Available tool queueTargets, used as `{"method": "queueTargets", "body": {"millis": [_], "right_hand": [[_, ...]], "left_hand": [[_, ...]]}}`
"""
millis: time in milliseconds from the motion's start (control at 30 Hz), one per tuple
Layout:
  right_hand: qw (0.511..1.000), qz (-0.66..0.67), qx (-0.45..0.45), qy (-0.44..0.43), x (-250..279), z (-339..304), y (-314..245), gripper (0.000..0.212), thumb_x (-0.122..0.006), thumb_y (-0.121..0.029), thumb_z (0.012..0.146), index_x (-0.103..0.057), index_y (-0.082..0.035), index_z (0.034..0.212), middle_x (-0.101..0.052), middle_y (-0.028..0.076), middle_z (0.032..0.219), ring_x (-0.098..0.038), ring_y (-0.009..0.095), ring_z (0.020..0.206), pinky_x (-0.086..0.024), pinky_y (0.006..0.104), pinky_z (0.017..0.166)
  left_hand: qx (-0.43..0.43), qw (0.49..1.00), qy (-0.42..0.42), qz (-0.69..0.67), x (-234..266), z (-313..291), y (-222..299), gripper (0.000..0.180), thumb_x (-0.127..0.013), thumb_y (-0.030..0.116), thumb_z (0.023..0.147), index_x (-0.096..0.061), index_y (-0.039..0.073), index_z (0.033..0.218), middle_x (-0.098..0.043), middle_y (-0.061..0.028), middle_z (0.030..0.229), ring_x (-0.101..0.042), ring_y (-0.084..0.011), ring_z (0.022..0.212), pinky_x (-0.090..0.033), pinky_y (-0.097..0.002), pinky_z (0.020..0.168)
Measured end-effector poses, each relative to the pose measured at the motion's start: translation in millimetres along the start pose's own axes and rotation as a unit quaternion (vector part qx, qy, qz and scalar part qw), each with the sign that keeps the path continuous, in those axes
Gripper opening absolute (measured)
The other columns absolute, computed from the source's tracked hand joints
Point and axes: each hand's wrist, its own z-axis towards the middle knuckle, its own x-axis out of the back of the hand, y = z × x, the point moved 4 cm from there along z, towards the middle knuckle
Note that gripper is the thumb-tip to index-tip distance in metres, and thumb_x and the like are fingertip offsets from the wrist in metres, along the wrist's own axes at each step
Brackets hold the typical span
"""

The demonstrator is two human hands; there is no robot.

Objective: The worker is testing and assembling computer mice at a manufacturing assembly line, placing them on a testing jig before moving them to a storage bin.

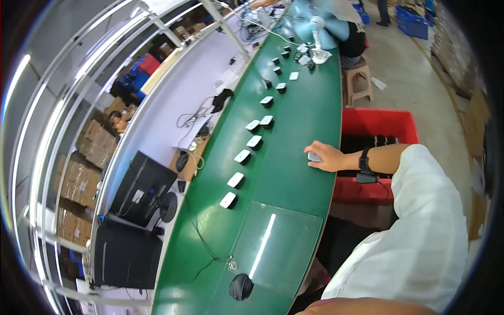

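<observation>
At six o'clock from mid-view, nearest: dark rounded object [241,287] by the seven o'clock corner of a clear sheet [289,241] on the green table [294,184]. Bare skin [367,307] at the bottom edge, five o'clock, probably the left forearm; left hand is off-frame, can't tell its grip.

At three o'clock, right hand [326,157] reaches over the table, fingers toward nine, curled around a small pale block [314,156]. Reads as a grasp, thumb apparently on the six o'clock side; can't tell whether the block is lifted. Red bin [379,115] behind the forearm.

Handling, my guess: light, stiff shell, smooth face that may slip under dry fingers; more likely to scuff than break. Best hold is thumb against fingers on opposite side walls, off the pale face. Pale face shows toward nine; fingers cover too much to call the long axis.

From seven round to half past twelve, white-topped black blocks [229,200] run away down the table, maybe the same kind. White faces up, dark sides showing toward four, tops slightly long toward two.

Far end, one o'clock: fan [316,22], blades blurred, beside a seated person.
</observation>
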Motion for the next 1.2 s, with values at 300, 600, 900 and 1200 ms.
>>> {"method": "queueTargets", "body": {"millis": [300,600,900,1200], "right_hand": [[0.997,-0.065,0.040,0.018,-8.7,16.3,-2.7,0.045,-0.075,-0.022,0.091,-0.053,-0.014,0.129,-0.058,0.012,0.101,-0.062,0.034,0.096,-0.052,0.0454,0.082],[0.995,-0.094,0.017,0.014,-4.9,6.8,-1.1,0.045,-0.075,-0.020,0.090,-0.052,-0.014,0.128,-0.058,0.011,0.102,-0.062,0.033,0.097,-0.053,0.0455,0.083],[0.995,-0.090,0.033,0.023,-2.0,6.8,-0.1,0.046,-0.076,-0.019,0.089,-0.051,-0.014,0.128,-0.057,0.011,0.100,-0.062,0.034,0.096,-0.053,0.0457,0.082],[0.996,-0.082,0.034,0.031,-0.6,6.6,1.8,0.044,-0.074,-0.019,0.089,-0.053,-0.015,0.127,-0.058,0.011,0.101,-0.062,0.035,0.099,-0.052,0.0462,0.085]], "left_hand": [[0.170,0.958,0.155,-0.170,-128.1,17.3,53.2,0.060,-0.074,0.037,0.090,-0.059,0.003,0.137,-0.052,-0.0259,0.146,-0.048,-0.0444,0.134,-0.038,-0.0532,0.113],[0.319,0.897,0.092,-0.293,-153.1,48.5,87.0,0.058,-0.074,0.036,0.090,-0.060,0.003,0.136,-0.053,-0.0257,0.146,-0.048,-0.0447,0.135,-0.037,-0.0531,0.114],[0.410,0.827,-0.022,-0.384,-133.5,44.3,65.5,0.057,-0.074,0.035,0.090,-0.062,0.003,0.135,-0.053,-0.0255,0.146,-0.047,-0.0449,0.135,-0.037,-0.0529,0.115],[0.485,0.719,-0.134,-0.479,-114.0,39.9,55.3,0.055,-0.074,0.035,0.090,-0.063,0.003,0.134,-0.054,-0.0253,0.146,-0.047,-0.0452,0.136,-0.036,-0.0528,0.115]]}}
